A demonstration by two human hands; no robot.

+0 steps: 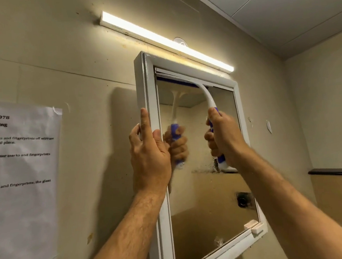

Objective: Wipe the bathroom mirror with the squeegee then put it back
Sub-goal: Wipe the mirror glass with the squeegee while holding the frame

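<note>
At the far left of the frame a white paper sheet (pixel 22 186) with black printed words is hanging on the beige wall (pixel 92 60). Moving right, the left hand (pixel 148 151) is reaching up and holding the left side of the white frame (pixel 151 94) around the mirror (pixel 208 189). Its fingers are curling around the frame's edge, with one finger pointing straight up along it and the thumb lying on the front. Across the top of the frame a long lamp (pixel 166 42) is glowing bright, slanting from the upper left down to the right. Under it, near the top of the picture, the squeegee (pixel 206 92) is pressing its blue and grey blade against the top edge of the glass. Its white neck is bending down to a blue and white handle. The right hand (pixel 224 137) is wrapping tightly around that handle, right of the middle of the frame, fingers closed all the way round it. In the glass a copy of the hand and the squeegee is showing, a bit blurry. At the far right a dark ledge (pixel 335 171) is running along the side wall.
</note>
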